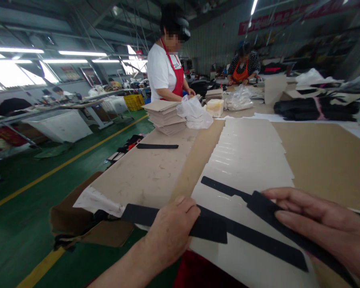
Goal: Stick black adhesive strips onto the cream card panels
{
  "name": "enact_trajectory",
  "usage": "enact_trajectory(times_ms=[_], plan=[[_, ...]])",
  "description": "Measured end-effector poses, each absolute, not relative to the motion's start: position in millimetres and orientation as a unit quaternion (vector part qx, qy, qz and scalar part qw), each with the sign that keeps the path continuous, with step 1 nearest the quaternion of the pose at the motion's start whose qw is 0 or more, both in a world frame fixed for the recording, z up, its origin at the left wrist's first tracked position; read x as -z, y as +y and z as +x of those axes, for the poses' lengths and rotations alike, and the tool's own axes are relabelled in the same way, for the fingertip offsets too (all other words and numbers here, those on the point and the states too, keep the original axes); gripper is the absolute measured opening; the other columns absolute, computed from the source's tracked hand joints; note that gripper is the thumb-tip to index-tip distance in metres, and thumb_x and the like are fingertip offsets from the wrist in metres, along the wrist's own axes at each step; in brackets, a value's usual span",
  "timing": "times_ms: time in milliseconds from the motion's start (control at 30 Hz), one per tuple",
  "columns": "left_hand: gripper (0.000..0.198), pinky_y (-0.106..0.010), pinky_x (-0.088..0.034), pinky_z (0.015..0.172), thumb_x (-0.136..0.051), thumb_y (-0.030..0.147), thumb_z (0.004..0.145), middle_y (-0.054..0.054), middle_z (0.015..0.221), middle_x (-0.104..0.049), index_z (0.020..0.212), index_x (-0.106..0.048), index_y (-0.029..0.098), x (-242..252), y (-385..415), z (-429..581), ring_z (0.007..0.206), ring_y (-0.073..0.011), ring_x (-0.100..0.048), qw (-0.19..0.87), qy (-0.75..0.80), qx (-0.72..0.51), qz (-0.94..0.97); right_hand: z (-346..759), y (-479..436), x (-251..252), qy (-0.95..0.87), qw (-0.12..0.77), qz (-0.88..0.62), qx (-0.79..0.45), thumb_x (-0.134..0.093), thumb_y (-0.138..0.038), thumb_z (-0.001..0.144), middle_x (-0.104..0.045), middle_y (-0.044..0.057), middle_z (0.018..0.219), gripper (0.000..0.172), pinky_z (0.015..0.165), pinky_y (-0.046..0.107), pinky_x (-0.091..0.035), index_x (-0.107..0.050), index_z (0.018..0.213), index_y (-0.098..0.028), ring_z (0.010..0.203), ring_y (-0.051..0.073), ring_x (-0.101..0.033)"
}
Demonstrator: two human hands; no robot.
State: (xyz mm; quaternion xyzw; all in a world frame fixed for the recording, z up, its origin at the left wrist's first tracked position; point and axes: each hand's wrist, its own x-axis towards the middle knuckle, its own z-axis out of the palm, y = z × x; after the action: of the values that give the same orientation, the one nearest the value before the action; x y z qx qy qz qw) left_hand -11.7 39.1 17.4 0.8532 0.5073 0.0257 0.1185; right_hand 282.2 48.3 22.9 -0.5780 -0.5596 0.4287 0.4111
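Observation:
My left hand (172, 230) is closed over a bundle of black strips (138, 215) at the table's near edge. My right hand (321, 226) lies with fingers stretched out and pressed on another black strip (262, 208) that runs diagonally toward me. More black strips (258, 240) lie flat between my hands on a row of overlapping white sheets (249, 156). One thin black strip (219, 186) points away toward the upper left.
Brown cardboard (324, 160) covers the table on the right. A single black strip (157, 146) lies further up the table. A stack of beige cards (165, 116) and plastic bags (195, 114) stand beyond, where a person in a red apron (166, 70) works. Another person (243, 66) works further back.

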Motion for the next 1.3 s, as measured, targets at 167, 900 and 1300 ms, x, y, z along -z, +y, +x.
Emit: enact_trajectory(times_ms=[167, 900, 1300], plan=[[0.05, -0.044, -0.049, 0.097, -0.053, 0.005, 0.067, -0.011, 0.119, -0.059, 0.116, -0.057, 0.016, 21, 62, -9, 0.111, -0.0291, -0.051, 0.093, 0.511, -0.055, 0.853, 229, 95, -38, -0.573, 0.247, -0.539, -0.566, -0.072, -0.049, 0.07, -0.063, -0.002, 0.063, 0.027, 0.037, 0.017, -0.038, -0.069, 0.082, -0.025, 0.046, 0.01, -0.049], [0.05, -0.044, -0.046, 0.104, -0.062, 0.017, 0.074, -0.011, 0.137, -0.051, 0.124, -0.057, 0.015, 46, 65, -22, 0.118, -0.0286, -0.047, 0.104, 0.506, -0.115, 0.848, 164, 152, 25, -0.764, 0.12, -0.518, -0.366, -0.059, -0.021, 0.084, -0.063, -0.002, 0.066, 0.009, 0.06, 0.027, -0.037, -0.067, 0.089, -0.02, 0.059, 0.013, -0.054], [0.05, -0.043, -0.048, 0.102, -0.064, 0.018, 0.075, -0.007, 0.151, -0.045, 0.125, -0.057, 0.017, 43, 69, -21, 0.117, -0.0292, -0.047, 0.07, 0.505, -0.073, 0.857, 219, 146, 6, -0.751, 0.104, -0.503, -0.415, -0.068, -0.033, 0.074, -0.067, -0.001, 0.084, 0.036, 0.061, 0.027, -0.044, -0.067, 0.108, -0.024, 0.069, 0.015, -0.06]])
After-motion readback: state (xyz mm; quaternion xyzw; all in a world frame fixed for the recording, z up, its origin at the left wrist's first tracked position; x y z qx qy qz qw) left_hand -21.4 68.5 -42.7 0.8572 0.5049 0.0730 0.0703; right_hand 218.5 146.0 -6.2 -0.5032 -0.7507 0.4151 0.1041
